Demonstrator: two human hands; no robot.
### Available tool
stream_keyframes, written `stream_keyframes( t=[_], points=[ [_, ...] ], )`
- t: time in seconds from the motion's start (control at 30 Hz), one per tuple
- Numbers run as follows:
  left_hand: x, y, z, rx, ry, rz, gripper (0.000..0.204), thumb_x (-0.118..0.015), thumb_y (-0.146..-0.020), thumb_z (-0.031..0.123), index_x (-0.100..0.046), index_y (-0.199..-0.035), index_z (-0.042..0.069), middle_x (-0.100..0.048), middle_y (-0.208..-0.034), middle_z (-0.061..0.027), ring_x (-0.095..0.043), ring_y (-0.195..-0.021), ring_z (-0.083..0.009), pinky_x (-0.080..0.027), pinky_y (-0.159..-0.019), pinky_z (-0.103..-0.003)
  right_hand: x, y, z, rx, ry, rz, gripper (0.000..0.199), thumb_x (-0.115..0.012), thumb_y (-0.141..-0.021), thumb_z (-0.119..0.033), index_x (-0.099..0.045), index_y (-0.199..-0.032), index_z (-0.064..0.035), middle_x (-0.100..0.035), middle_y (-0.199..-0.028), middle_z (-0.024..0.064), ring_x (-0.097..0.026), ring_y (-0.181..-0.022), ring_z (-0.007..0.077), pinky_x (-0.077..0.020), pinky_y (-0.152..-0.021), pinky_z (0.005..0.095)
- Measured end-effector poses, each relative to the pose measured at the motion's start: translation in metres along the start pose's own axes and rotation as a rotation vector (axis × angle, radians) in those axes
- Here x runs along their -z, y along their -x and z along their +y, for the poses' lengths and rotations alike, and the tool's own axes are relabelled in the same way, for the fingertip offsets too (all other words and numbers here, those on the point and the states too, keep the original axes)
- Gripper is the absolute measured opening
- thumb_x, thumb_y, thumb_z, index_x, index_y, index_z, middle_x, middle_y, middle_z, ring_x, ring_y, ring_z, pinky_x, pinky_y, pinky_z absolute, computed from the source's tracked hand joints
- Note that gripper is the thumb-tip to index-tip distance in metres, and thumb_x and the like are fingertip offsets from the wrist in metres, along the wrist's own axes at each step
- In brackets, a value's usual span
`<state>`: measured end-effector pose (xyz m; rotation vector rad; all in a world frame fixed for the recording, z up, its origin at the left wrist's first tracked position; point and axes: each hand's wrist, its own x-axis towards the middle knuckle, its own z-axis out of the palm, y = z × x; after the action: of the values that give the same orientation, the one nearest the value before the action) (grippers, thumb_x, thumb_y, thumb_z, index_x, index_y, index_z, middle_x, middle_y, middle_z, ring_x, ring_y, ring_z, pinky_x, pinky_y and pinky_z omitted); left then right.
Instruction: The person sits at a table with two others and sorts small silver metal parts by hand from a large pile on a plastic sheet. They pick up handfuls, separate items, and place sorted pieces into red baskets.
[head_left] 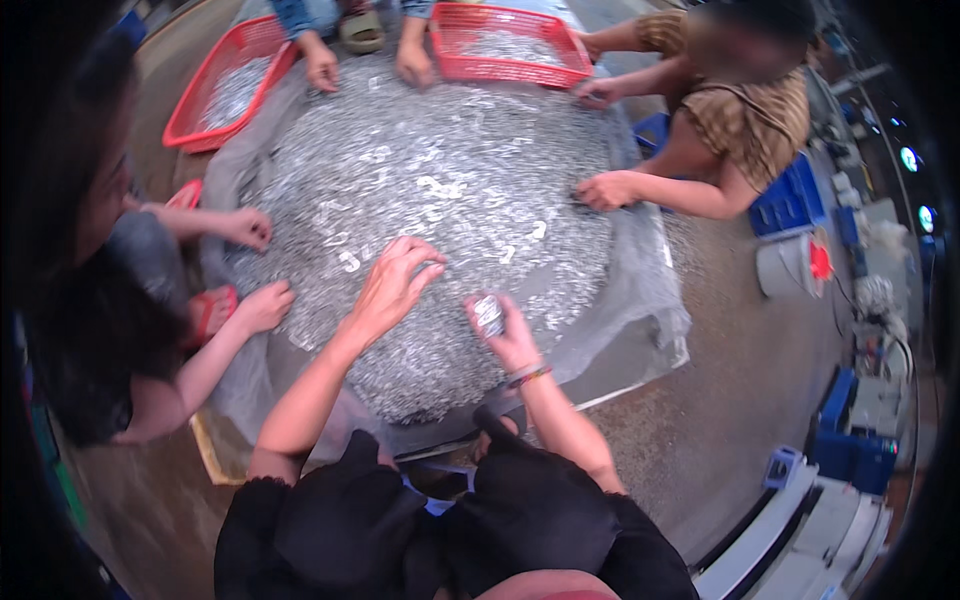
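A broad heap of small shiny metal pieces (450, 130) spreads out before me, with several brighter curved, hook-like pieces (440, 188) lying on top. Over the near left part of the heap, my left hand (392, 285) hovers palm down with its fingers loosely bent and apart; nothing shows in it. To its right, my right hand (515, 340) is turned palm up, fingers curled around a small cluster of metal pieces (489, 315). Their exact shape is blurred. A band and a beaded bracelet circle my right wrist.
Grey mesh cloth (640, 325) lies under the heap. Red plastic baskets (183, 130) holding metal pieces stand at the far side. Co-workers' hands (610, 190) reach in from left, right and far side. A white bucket (785, 268) and blue crate (790, 200) sit at right.
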<state>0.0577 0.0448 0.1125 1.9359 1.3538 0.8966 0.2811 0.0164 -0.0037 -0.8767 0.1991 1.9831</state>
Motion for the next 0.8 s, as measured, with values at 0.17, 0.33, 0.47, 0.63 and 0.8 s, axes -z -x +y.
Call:
stream_keyframes(
  t=[0.17, 0.33, 0.47, 0.63, 0.8],
  points=[
    [0.018, 0.018, -0.013, 0.142, 0.039, -0.017, 0.019, -0.058, -0.085, 0.019, -0.064, -0.094, 0.004, -0.058, -0.095, -0.0113, -0.056, -0.093, -0.0270, -0.043, -0.082, -0.035, -0.167, -0.050, -0.121, 0.255, -0.156, -0.292, 0.043, -0.039, -0.095, -0.024, -0.029, -0.122, 0.0079, -0.033, -0.125, 0.0238, -0.039, -0.113, 0.0382, -0.0384, -0.091, 0.0488],
    [-0.006, 0.027, -0.034, 0.175, 0.007, -0.041, 0.021, -0.056, -0.086, 0.021, -0.064, -0.097, 0.004, -0.059, -0.093, -0.0120, -0.056, -0.094, -0.0281, -0.043, -0.083, -0.037, -0.265, -0.046, -0.199, 0.472, 0.140, -0.402, 0.064, -0.035, -0.095, -0.031, -0.004, -0.137, 0.0068, 0.000, -0.145, 0.0272, -0.006, -0.133, 0.0457, -0.0156, -0.106, 0.0633],
    [-0.042, 0.039, -0.079, -0.050, -0.151, -0.153, 0.021, -0.057, -0.084, 0.017, -0.061, -0.096, 0.000, -0.060, -0.092, -0.0173, -0.057, -0.089, -0.0346, -0.045, -0.077, -0.041, -0.187, -0.044, -0.187, 0.394, 0.546, -0.229, 0.038, -0.043, -0.090, -0.016, -0.044, -0.119, 0.0085, -0.050, -0.118, 0.0250, -0.047, -0.112, 0.0436, -0.0370, -0.100, 0.0541],
    [-0.067, 0.023, -0.086, -0.071, -0.447, -0.396, 0.030, -0.053, -0.074, -0.003, -0.053, -0.104, -0.003, -0.055, -0.101, -0.0223, -0.055, -0.093, -0.0378, -0.048, -0.076, -0.044, -0.073, -0.053, -0.145, 0.146, 1.393, -0.012, 0.043, -0.057, -0.085, -0.019, -0.049, -0.122, -0.0003, -0.062, -0.099, 0.0135, -0.061, -0.081, 0.0188, -0.0542, -0.068, 0.0294],
    [-0.112, -0.001, -0.065, -0.251, -0.582, -0.263, 0.054, -0.048, -0.074, -0.007, -0.038, -0.127, -0.001, -0.042, -0.124, -0.0195, -0.046, -0.110, -0.0344, -0.049, -0.084, -0.041, 0.001, -0.087, -0.088, 0.907, 2.420, 0.188, 0.081, -0.071, -0.065, -0.013, -0.032, -0.136, -0.0107, -0.042, -0.118, 0.0250, -0.046, -0.105, 0.0382, -0.0415, -0.091, 0.0451]
  ],
)
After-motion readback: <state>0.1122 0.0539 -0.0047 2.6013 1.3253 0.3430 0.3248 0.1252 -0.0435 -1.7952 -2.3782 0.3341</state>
